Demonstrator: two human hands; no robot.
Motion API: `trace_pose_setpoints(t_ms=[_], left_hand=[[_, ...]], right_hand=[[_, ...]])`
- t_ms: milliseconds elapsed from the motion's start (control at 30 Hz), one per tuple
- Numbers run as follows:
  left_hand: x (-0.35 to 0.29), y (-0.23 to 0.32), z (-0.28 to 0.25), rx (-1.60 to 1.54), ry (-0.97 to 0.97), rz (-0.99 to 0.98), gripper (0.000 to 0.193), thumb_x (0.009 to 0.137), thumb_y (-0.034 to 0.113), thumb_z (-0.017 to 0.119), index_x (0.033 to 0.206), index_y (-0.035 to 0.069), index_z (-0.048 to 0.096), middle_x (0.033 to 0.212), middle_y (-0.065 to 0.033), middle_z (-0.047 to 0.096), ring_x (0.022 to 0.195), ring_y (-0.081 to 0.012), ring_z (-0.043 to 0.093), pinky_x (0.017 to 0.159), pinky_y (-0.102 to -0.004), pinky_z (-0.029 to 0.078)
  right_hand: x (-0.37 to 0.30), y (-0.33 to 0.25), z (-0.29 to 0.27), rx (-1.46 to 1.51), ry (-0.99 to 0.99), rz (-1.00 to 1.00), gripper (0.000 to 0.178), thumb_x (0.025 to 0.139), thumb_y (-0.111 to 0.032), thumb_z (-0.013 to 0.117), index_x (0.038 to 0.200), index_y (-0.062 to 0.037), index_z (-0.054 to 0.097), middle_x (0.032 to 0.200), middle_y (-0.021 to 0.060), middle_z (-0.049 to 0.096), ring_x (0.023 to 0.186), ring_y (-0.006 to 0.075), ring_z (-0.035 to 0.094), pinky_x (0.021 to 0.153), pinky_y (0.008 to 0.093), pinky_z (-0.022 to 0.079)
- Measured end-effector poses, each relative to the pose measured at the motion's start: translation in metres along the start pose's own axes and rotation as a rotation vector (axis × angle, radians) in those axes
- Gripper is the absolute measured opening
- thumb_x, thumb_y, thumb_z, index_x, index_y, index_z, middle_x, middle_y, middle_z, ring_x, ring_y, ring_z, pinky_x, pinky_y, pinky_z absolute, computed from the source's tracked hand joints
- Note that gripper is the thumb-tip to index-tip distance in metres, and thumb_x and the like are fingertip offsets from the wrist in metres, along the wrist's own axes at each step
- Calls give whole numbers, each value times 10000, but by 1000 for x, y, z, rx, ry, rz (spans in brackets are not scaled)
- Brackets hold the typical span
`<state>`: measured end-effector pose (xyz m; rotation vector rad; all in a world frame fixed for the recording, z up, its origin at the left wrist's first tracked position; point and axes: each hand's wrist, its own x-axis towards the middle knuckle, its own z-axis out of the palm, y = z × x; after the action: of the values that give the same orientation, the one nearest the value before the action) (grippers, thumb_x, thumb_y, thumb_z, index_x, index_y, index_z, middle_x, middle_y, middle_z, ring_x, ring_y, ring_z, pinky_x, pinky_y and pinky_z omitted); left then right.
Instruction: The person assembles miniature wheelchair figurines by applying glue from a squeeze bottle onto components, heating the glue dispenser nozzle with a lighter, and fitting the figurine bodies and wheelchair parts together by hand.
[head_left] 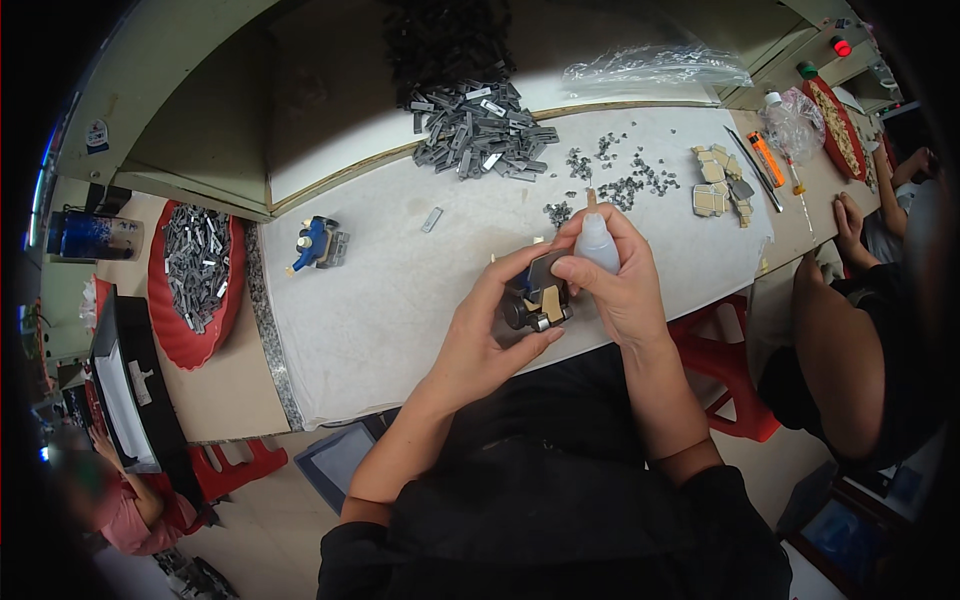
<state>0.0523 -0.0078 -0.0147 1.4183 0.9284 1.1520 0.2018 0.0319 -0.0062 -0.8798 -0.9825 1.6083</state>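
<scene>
My left hand (470,345) is closed around a small dark grey and tan toy part with round black ends (545,302), held over the near edge of the white-covered table. In my right hand (635,290) is a small whitish squeeze bottle (597,245) with its narrow tip pointing away from me. My right thumb also presses against the toy part's upper side. Beyond the bottle lie scattered tiny grey pieces (622,192). A blue and grey toy figure (318,243) sits to the left, and a single flat grey piece (431,219) lies between it and my hands.
A heap of grey parts (480,140) lies at the back, under a shelf. Tan and grey parts (712,190), an orange cutter (766,160) and a plastic bag (795,120) are at right. Red trays (160,300) stand on both sides. Another person's arm (850,225) is close at right.
</scene>
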Motion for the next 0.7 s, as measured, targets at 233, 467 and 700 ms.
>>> trace_pose_setpoints(t_ms=[233,467,700], left_hand=[[-5,2,1,-66,45,-18,622,650,23,676,1199,58,386,1127,-103,459,1042,-203,462,870,-297,373],[-1,0,-7,142,-47,164,529,644,36,672,1137,60,481,1079,-106,489,994,-214,482,846,-302,386],[-3,2,-4,71,40,132,525,638,28,668,1133,59,497,1088,-109,496,986,-214,491,830,-299,397]], right_hand=[[-4,-2,5,-70,-49,-42,253,692,1,658,888,-36,502,886,23,527,826,96,541,720,219,447],[-4,-7,7,-35,-73,-25,250,701,13,645,893,-33,493,878,27,527,845,95,534,730,222,448],[-10,-9,3,9,15,-155,177,754,-26,556,910,-23,472,948,73,481,780,113,526,677,228,445]])
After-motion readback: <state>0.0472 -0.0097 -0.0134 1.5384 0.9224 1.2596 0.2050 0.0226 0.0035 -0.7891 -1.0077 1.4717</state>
